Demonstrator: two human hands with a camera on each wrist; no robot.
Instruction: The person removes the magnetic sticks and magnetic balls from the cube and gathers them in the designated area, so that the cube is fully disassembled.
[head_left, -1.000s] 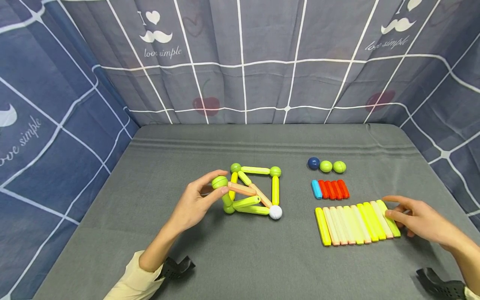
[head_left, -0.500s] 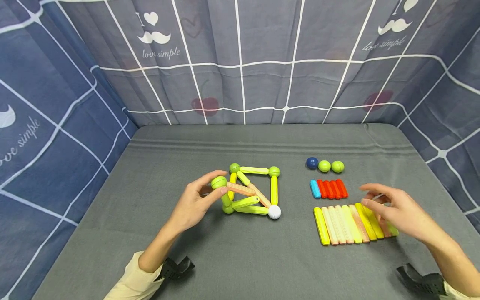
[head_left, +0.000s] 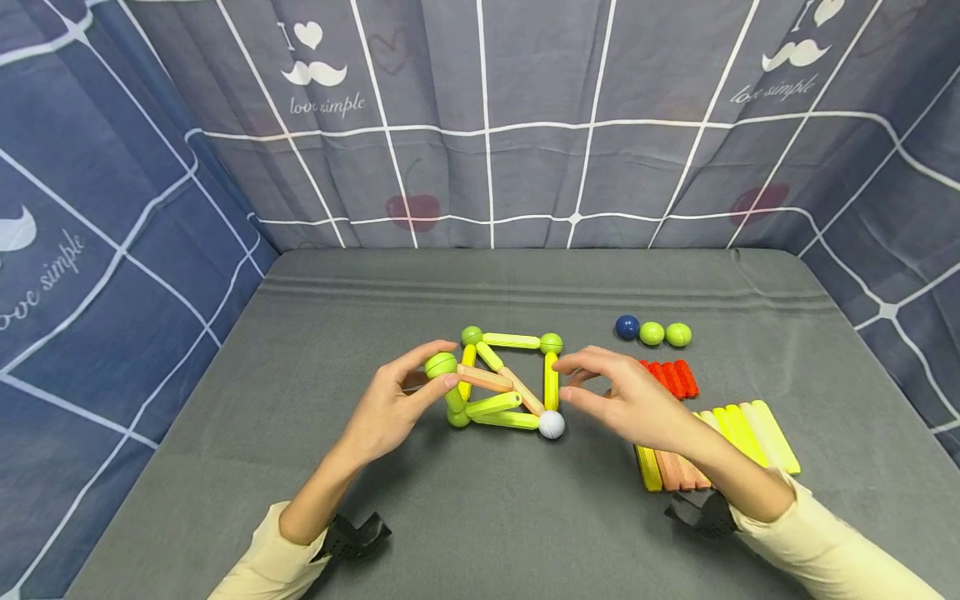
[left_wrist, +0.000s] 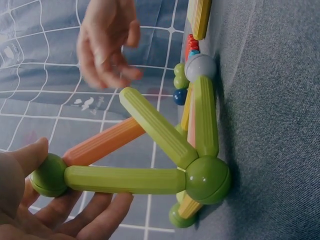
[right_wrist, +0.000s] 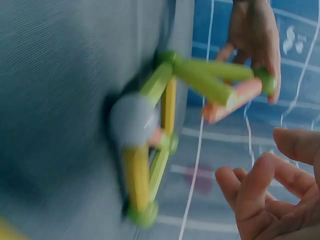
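My left hand (head_left: 390, 412) pinches a green ball (head_left: 441, 363) between thumb and fingers. From that ball a green stick (left_wrist: 125, 180) runs down to another green ball (left_wrist: 208, 180) at a corner of a flat square of sticks and balls. A salmon stick (head_left: 486, 378) slants from the held ball, and a light green stick (left_wrist: 157, 127) rises from the corner ball; both have free ends. The square's near right corner is a white ball (head_left: 552, 425), with a yellow stick (head_left: 551, 382) behind it. Close to that side hovers my right hand (head_left: 626, 400), thumb and fingers apart, holding nothing.
A row of yellow, green and salmon sticks (head_left: 757, 433) lies on the right, partly behind my right forearm. Short red sticks (head_left: 678, 379) lie beyond it. Farther back are a dark blue ball (head_left: 627, 327) and two green balls (head_left: 667, 334). A curtain (head_left: 525, 167) surrounds the table.
My right hand has moved left from the row of sticks to the right side of the square. My left hand still pinches the green ball in the same place.
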